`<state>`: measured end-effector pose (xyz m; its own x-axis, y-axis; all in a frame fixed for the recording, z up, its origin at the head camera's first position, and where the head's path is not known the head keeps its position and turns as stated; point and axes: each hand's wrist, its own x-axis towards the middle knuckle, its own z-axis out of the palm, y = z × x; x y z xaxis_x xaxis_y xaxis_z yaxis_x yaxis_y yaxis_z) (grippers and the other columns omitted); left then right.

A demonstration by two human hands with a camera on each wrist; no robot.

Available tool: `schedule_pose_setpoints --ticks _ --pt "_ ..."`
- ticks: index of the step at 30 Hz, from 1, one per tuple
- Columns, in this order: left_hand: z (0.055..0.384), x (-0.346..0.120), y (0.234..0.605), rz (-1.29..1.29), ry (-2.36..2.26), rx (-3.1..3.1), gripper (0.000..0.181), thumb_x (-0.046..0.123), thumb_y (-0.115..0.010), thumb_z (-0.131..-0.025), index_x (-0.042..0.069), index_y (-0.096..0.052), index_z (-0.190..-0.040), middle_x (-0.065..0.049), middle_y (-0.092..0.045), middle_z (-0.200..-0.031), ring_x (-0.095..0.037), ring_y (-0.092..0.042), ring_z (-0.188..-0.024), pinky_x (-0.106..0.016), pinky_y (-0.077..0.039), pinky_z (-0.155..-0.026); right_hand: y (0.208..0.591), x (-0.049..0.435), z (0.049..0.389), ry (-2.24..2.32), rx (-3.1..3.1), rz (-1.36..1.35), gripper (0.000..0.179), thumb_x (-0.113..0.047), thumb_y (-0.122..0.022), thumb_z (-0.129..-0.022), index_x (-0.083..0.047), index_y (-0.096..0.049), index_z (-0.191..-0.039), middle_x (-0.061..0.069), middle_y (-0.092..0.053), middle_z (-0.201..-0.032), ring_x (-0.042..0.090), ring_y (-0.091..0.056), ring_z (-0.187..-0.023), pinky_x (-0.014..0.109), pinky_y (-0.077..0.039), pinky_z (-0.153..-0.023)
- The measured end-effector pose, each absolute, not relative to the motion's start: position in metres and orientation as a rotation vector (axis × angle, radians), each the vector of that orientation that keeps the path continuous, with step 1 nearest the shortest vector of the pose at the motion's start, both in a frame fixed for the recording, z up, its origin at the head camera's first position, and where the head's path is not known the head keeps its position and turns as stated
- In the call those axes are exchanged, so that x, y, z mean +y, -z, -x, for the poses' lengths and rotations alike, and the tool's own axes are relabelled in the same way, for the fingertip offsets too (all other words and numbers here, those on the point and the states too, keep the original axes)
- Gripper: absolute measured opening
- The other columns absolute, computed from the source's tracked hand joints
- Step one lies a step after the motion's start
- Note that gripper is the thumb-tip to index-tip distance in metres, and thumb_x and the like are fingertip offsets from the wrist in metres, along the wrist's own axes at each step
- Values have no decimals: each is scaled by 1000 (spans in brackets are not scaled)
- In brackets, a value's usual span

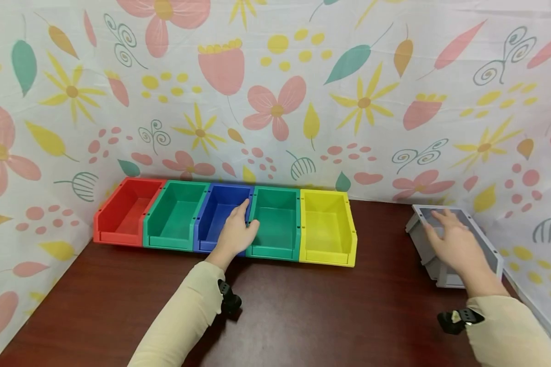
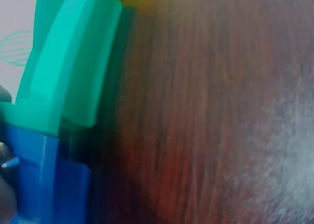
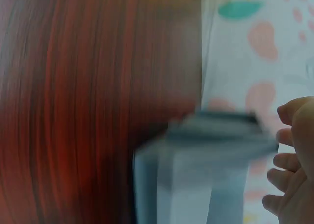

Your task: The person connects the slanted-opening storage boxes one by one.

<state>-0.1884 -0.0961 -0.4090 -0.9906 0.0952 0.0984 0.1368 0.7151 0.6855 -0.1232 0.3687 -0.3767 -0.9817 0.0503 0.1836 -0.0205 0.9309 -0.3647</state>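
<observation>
My left hand is over the blue bin, third from the left in a joined row of bins. Its forefinger points forward and its thumb stands apart toward the green bin on the right. In the left wrist view a small light-blue sliver shows beside the hand; what it is I cannot tell. My right hand hovers above the grey bin at the far right, fingers spread. In the right wrist view its loosely bent fingers hold nothing, and the grey bin is blurred.
Left of the blue bin stand another green bin and a red bin. A yellow bin ends the row on the right. The dark wooden table meets a floral cloth behind and at both sides.
</observation>
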Motion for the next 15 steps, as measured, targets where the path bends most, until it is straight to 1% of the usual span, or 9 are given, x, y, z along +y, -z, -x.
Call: schedule_pose_setpoints --ticks 3,5,7,9,11,13,15 --pt "186 -88 409 231 962 -2799 61 22 -47 -88 7 -34 -147 -17 -37 -148 -38 -37 -134 -55 -37 -104 380 399 115 -534 -2899 122 64 -35 -38 -99 11 -27 -143 42 -15 -145 58 -13 -134 70 -18 -101" --pt "183 -78 409 280 811 -2740 59 19 -49 -87 3 -39 -143 -19 -36 -148 -40 -35 -135 -55 -34 -106 383 417 109 -541 -2913 203 69 -37 -38 -98 12 -20 -144 44 -10 -143 58 -9 -135 70 -16 -101" --pt "181 -66 408 341 671 -2670 57 19 -52 -86 2 -44 -139 -19 -36 -148 -41 -33 -136 -56 -28 -109 387 433 105 -560 -2929 286 73 -38 -39 -98 13 -15 -145 45 -8 -143 62 -11 -130 71 -18 -98" --pt "179 -54 407 405 540 -2628 55 23 -54 -87 3 -47 -138 -18 -36 -149 -40 -30 -138 -58 -24 -111 392 444 101 -597 -2932 365 76 -40 -40 -97 12 -13 -145 46 -12 -141 66 -18 -124 71 -22 -95" --pt "177 -42 407 473 479 -2624 55 29 -53 -89 5 -46 -139 -15 -35 -150 -37 -28 -140 -57 -20 -113 397 450 98 -643 -2909 421 75 -40 -42 -96 12 -17 -144 47 -22 -136 66 -28 -116 70 -28 -91" --pt "176 -32 408 547 517 -2673 58 37 -48 -93 7 -41 -142 -13 -31 -153 -34 -24 -142 -54 -19 -115 401 453 96 -687 -2882 465 73 -39 -44 -95 13 -25 -142 48 -31 -130 64 -36 -109 66 -34 -86" --pt "176 -23 410 611 666 -2757 64 44 -45 -94 9 -33 -147 -12 -25 -156 -32 -21 -144 -52 -21 -115 405 454 94 -706 -2858 475 68 -38 -47 -94 14 -36 -136 48 -39 -122 59 -45 -102 55 -41 -77"
